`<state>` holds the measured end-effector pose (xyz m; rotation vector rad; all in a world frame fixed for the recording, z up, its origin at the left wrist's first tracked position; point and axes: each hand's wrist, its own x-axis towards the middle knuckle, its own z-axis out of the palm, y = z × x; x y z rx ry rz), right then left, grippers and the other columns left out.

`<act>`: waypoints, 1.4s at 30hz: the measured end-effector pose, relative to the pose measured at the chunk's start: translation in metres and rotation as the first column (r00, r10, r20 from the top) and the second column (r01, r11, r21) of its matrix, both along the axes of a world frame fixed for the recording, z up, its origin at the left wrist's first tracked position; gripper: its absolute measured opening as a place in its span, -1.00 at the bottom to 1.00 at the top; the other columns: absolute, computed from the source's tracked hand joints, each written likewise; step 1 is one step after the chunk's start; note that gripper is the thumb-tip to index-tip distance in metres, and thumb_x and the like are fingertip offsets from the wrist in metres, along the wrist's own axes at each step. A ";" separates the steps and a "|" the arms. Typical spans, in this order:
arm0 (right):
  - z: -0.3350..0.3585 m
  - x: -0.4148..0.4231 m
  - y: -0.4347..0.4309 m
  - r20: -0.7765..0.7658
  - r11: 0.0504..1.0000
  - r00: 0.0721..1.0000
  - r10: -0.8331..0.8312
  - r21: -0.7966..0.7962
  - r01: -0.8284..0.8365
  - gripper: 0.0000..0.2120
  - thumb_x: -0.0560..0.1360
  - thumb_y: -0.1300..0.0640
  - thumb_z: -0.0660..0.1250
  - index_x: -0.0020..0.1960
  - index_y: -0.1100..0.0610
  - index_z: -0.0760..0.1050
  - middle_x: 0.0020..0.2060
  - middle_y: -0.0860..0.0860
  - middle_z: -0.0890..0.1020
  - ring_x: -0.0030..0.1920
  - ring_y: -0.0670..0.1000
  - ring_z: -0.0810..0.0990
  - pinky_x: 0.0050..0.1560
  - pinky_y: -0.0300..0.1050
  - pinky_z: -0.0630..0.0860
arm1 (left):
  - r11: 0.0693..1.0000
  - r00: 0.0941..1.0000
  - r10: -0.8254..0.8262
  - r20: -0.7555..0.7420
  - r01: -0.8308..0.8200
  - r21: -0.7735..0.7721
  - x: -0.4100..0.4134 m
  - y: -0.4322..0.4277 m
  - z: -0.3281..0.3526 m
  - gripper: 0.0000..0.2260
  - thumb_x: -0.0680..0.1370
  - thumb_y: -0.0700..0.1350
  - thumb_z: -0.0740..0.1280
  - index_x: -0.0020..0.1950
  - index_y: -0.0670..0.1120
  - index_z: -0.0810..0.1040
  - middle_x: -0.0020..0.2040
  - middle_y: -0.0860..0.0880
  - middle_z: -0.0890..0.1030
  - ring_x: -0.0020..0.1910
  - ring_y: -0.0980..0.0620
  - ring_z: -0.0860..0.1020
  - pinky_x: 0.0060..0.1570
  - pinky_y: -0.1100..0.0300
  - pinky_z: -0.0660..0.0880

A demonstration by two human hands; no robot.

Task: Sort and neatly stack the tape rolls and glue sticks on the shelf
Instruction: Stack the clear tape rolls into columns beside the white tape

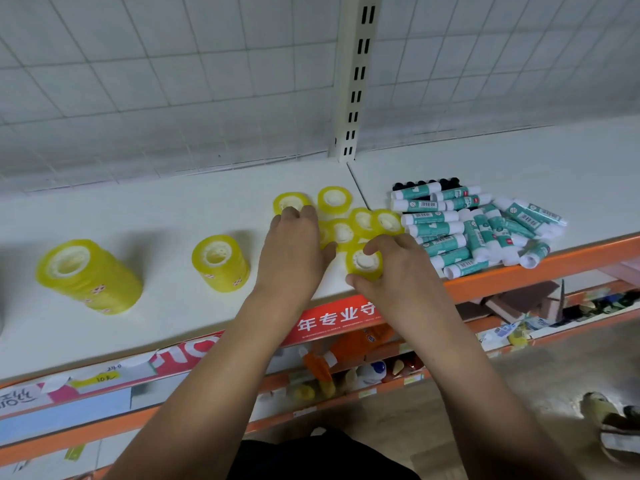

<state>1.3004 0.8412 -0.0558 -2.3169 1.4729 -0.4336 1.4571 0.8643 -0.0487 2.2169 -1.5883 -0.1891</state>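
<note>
- right hand (398, 271) is nearest, at the front edge of the shelf (173, 306). Thumb at 6 and fingertips at 12 pinch one roll (364, 263) across its rim. The roll lies flat, core up.
- left hand (294, 247) is at 10 o'clock of that. Fingers are bent, tips on the far roll (289, 201); can't tell if it's a grip or just a touch.
- short stack (220, 263) is at 9 o'clock of the hands, tall stack (88, 275) further out at 9. Both are upright and well apart.
- loose rolls (363, 220) are at 12, between and beyond the hands. They lie flat, touching each other, unsorted.
- glue sticks (485, 230) are at 2 o'clock, heaped on their sides. Some lie parallel, the rest crossed, and a few are near the front edge.
- Handling, my read: rolls are light and stiff, film sides probably slick. Pinch across the rim, or hook a finger in the core. Flat faces should stack fine if centred.
- Sticks are light and round, so they'll likely roll. Take them by the barrel, several side by side, and keep them off the edge.
</note>
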 end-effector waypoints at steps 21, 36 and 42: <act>0.034 0.088 0.023 0.379 0.979 0.903 0.202 -0.072 -0.189 -0.44 0.45 0.00 0.42 0.42 0.00 0.39 0.23 -0.09 0.50 0.13 -0.07 0.52 0.15 -0.14 0.51 | 0.957 0.987 0.086 -0.133 -0.119 -0.263 0.099 0.098 0.035 -0.56 0.40 -0.03 0.51 0.21 -0.10 0.51 0.12 -0.02 0.60 0.09 -0.07 0.54 0.05 0.02 0.48; 0.029 0.121 0.050 0.420 0.959 0.862 0.284 -0.112 -0.261 -0.45 0.45 -0.01 0.47 0.40 0.00 0.42 0.20 -0.14 0.53 0.09 -0.14 0.52 0.03 -0.30 0.50 | 0.936 0.940 -0.121 -0.317 0.002 -0.352 0.113 0.108 0.000 -0.43 0.41 0.03 0.50 0.37 -0.03 0.40 0.16 0.08 0.57 0.12 0.05 0.50 0.07 0.19 0.46; 0.021 0.124 0.043 0.354 0.934 0.865 0.355 -0.111 -0.339 -0.41 0.45 -0.06 0.47 0.42 0.01 0.40 0.20 -0.17 0.53 0.17 -0.14 0.48 0.14 -0.22 0.47 | 0.939 0.934 -0.110 -0.339 -0.014 -0.344 0.117 0.113 -0.007 -0.34 0.41 0.09 0.49 0.43 -0.05 0.35 0.23 0.08 0.53 0.15 0.11 0.49 0.14 0.13 0.48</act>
